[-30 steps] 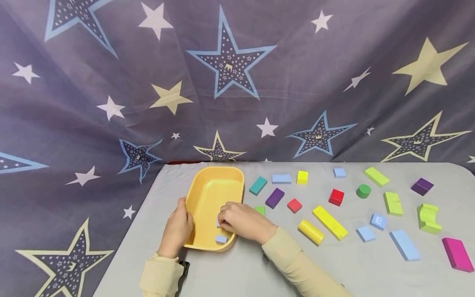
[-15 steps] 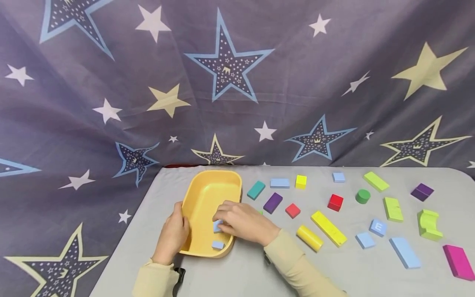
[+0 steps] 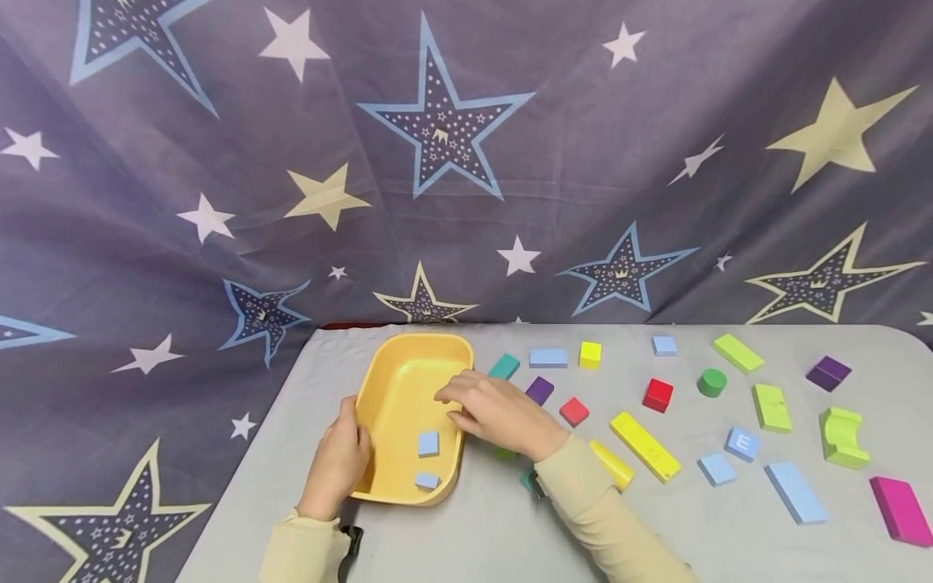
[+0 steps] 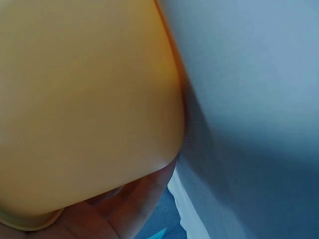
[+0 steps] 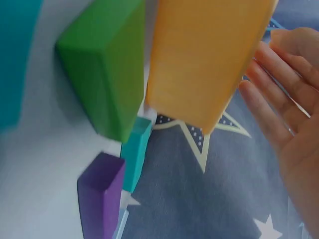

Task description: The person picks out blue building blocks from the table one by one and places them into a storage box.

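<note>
A yellow plastic bin [image 3: 411, 380] stands at the table's left, holding two light blue blocks [image 3: 428, 444] near its front end. My left hand [image 3: 338, 457] grips the bin's left rim; in the left wrist view its fingers [image 4: 139, 201] lie against the bin's outer wall [image 4: 89, 99]. Over the right rim hovers my right hand [image 3: 503, 414], fingers loosely bent and holding nothing. In the right wrist view that hand [image 5: 294, 92] is beside the bin wall [image 5: 204, 59], with a green block [image 5: 102, 69], a teal block [image 5: 135, 154] and a purple block [image 5: 102, 194] nearby.
Wooden blocks lie scattered to the right: a yellow plank [image 3: 645, 447], a partly covered yellow cylinder [image 3: 612, 465], a red cube [image 3: 658, 395], a green cylinder [image 3: 711, 382], a lime arch [image 3: 841, 437] and a magenta block [image 3: 901, 510]. A starry curtain [image 3: 554, 202] hangs behind the table.
My right hand has let go of a light blue block in the bin and drawn up and right to the rim. The left hand keeps its grip on the bin.
</note>
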Action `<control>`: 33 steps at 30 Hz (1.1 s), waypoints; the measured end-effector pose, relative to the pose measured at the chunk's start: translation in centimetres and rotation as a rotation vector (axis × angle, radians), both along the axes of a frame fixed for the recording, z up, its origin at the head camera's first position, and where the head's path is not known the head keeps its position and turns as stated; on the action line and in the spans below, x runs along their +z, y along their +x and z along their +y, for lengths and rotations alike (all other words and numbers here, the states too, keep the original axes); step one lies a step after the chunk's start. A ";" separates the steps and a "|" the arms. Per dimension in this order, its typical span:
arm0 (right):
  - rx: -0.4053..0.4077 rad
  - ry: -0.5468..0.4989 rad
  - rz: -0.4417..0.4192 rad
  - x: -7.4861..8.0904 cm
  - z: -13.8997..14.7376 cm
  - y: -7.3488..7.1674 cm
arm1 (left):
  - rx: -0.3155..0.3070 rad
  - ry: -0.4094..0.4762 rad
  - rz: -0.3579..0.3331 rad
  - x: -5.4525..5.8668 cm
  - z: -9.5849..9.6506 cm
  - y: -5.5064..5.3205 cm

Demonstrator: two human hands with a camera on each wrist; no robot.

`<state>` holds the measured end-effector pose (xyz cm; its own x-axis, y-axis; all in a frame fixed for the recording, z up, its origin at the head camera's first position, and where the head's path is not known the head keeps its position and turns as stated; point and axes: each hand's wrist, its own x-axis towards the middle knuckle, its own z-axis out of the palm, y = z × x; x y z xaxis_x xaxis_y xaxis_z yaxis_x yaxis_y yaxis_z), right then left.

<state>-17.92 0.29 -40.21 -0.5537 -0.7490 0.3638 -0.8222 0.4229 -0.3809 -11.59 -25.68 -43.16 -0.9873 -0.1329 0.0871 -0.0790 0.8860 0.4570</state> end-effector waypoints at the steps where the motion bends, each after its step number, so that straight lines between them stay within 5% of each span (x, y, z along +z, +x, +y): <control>1: -0.010 -0.002 -0.003 0.1 0.2 -0.1 | -0.001 0.001 -0.001 0.1 0.0 0.0; 21: -0.109 -0.049 0.017 0.3 2.4 -1.8 | 0.004 0.011 -0.026 0.2 0.0 0.0; 33: -0.188 -0.050 -0.047 0.3 3.7 -2.7 | -0.001 0.011 -0.012 0.0 -0.1 -0.1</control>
